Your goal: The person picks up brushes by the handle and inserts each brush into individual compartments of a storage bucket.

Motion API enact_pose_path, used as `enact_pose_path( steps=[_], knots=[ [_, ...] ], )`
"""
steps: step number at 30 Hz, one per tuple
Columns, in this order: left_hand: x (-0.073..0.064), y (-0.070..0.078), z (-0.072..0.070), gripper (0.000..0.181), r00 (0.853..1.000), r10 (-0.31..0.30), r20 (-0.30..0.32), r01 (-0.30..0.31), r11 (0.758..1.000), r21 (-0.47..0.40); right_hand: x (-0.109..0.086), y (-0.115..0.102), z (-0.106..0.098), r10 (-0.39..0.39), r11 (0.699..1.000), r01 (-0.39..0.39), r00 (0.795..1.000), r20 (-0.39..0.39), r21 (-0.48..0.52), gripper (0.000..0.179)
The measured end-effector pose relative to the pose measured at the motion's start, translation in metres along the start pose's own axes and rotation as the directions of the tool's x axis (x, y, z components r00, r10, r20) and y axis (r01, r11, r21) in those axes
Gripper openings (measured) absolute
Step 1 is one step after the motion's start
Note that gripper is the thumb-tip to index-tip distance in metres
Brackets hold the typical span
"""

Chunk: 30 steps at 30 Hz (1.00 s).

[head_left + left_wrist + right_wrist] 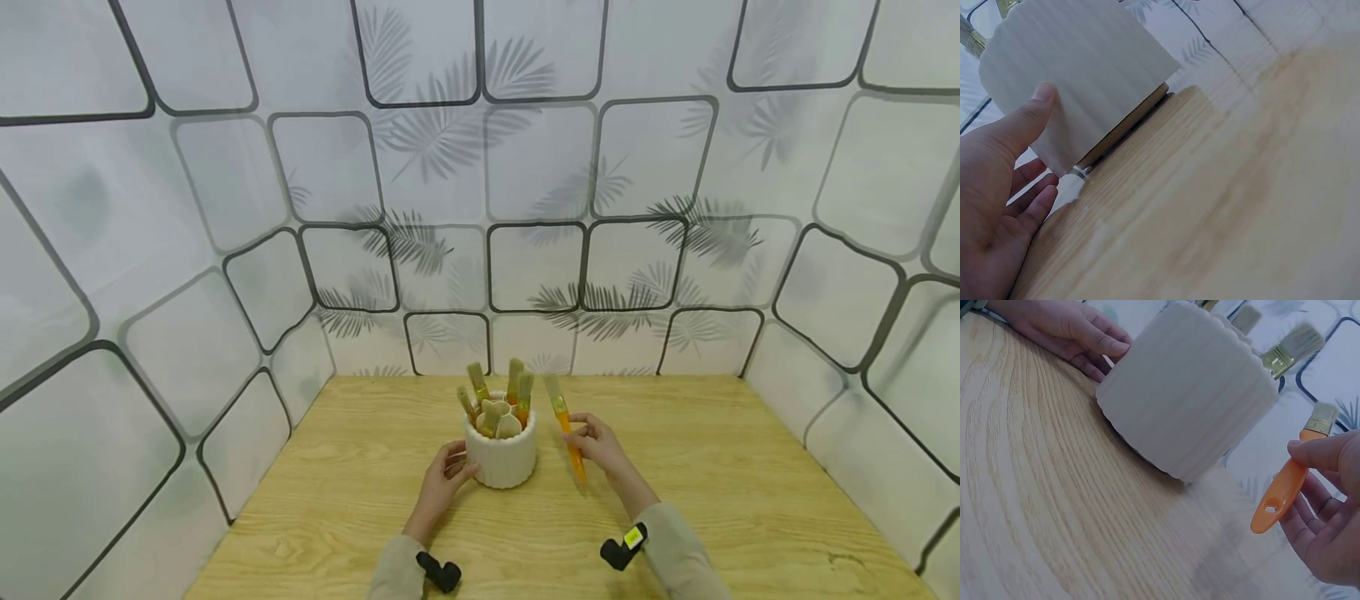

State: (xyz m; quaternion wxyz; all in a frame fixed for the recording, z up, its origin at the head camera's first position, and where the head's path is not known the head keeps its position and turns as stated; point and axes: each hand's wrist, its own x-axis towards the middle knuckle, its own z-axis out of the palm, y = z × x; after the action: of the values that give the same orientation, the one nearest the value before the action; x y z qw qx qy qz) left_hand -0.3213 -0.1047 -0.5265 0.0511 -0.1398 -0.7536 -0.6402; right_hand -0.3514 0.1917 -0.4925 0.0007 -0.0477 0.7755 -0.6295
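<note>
A white ribbed pot [501,460] stands on the wooden table, with several brushes [514,382] upright in it, bristles up. Pale rounded spoon-like ends [508,426] also show at its rim. My left hand [446,477] holds the pot's left side; in the left wrist view the thumb [1038,112] lies on the ribbed wall, the fingers bent near its lower edge. To the right of the pot, my right hand [595,442] pinches an orange-handled paintbrush [1285,487] between thumb and fingers. Its bristles [552,386] point up, and it is apart from the pot.
The wood-grain table [720,492] spreads out on both sides of the pot. Pale walls [536,267] with dark rounded squares and leaf prints enclose it at the back, left and right. A small black device [624,547] is strapped at each wrist.
</note>
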Motion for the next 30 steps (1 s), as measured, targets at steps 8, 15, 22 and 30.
enact_pose_path(
  steps=[8,15,22,30],
  knots=[
    [0.001,-0.003,0.0,0.047,1.0,-0.022,-0.014,0.022,1.0,0.015,0.001,-0.011,0.004,-0.055,0.998,0.055,0.998,-0.023,0.0,0.039],
    [0.002,-0.005,0.0,0.045,0.999,-0.032,-0.014,0.032,0.999,0.022,0.001,-0.019,0.008,-0.064,0.998,0.064,0.997,-0.046,0.006,0.038],
    [0.001,-0.005,0.0,0.042,1.0,-0.023,-0.015,0.024,0.999,0.048,0.001,-0.028,0.012,-0.076,0.997,0.077,0.996,-0.043,0.021,0.039],
    [0.001,-0.005,0.0,0.041,1.0,-0.021,-0.014,0.022,0.999,0.039,0.002,-0.035,0.015,-0.107,0.993,0.109,0.994,-0.033,0.047,0.043]
  ],
)
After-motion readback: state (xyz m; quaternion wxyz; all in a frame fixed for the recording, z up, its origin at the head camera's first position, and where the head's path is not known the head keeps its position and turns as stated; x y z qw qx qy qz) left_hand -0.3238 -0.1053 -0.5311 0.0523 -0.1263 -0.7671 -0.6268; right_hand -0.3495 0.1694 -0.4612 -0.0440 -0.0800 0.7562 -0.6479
